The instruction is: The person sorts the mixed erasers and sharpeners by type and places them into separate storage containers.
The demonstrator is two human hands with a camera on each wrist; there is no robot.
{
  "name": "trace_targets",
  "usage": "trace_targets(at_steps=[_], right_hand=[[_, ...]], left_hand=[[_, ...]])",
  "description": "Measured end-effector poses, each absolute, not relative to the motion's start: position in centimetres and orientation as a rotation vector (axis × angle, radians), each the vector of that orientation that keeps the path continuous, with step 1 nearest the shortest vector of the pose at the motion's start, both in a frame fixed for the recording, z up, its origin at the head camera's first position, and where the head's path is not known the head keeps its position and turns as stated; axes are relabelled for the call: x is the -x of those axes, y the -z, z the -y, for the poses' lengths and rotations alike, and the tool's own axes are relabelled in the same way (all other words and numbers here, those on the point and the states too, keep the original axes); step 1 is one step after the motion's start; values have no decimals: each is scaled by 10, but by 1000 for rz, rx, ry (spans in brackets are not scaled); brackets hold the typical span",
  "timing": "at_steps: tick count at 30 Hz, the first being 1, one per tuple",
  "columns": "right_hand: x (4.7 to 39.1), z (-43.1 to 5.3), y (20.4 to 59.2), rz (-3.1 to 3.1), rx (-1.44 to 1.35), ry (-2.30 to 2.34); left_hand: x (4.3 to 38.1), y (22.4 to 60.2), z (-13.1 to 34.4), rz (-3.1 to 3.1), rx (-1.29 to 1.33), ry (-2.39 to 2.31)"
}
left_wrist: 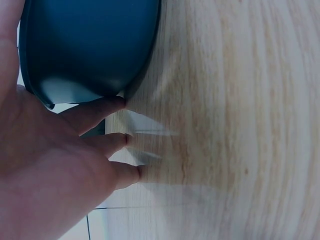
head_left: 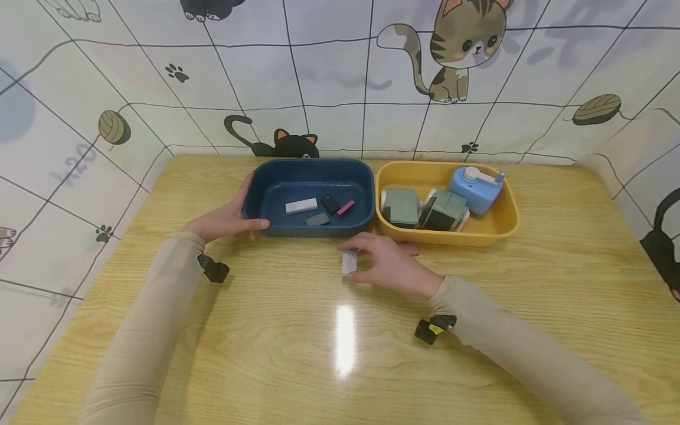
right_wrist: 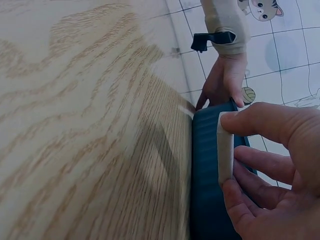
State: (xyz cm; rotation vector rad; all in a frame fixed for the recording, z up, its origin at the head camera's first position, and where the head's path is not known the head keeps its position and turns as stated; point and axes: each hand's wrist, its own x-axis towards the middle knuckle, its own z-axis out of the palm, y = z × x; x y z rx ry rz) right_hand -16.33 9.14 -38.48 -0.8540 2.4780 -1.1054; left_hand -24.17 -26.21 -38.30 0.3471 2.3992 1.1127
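My right hand (head_left: 390, 265) pinches a small white block like an eraser (head_left: 349, 262) between thumb and fingertips, over the table just in front of the blue bin (head_left: 319, 231). In the right wrist view the white block (right_wrist: 225, 150) stands on end in the fingers (right_wrist: 260, 192). At the bin's left end, my left hand (head_left: 228, 218) lies with its thumb at the front corner and its other fingers along the side, spread and fairly straight in the left wrist view. Inside the bin lie a white block (head_left: 301, 205), a black one (head_left: 330, 204), a grey one (head_left: 317, 219) and a pink one (head_left: 346, 208).
A yellow bin (head_left: 451, 237) stands right beside the blue one. It holds a blue hand-crank pencil sharpener (head_left: 475, 192) and two grey-green boxy items (head_left: 402, 206). Behind both bins rises a wall (head_left: 340, 77) with cat drawings. Light glares on the wooden table (head_left: 255, 342).
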Motion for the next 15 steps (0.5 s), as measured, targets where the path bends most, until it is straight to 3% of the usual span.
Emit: trace_targets(at_steps=[15], right_hand=[[170,-83,374,-2485,950,1138]], left_hand=[[243,383,262,-2404,-348,-1108]])
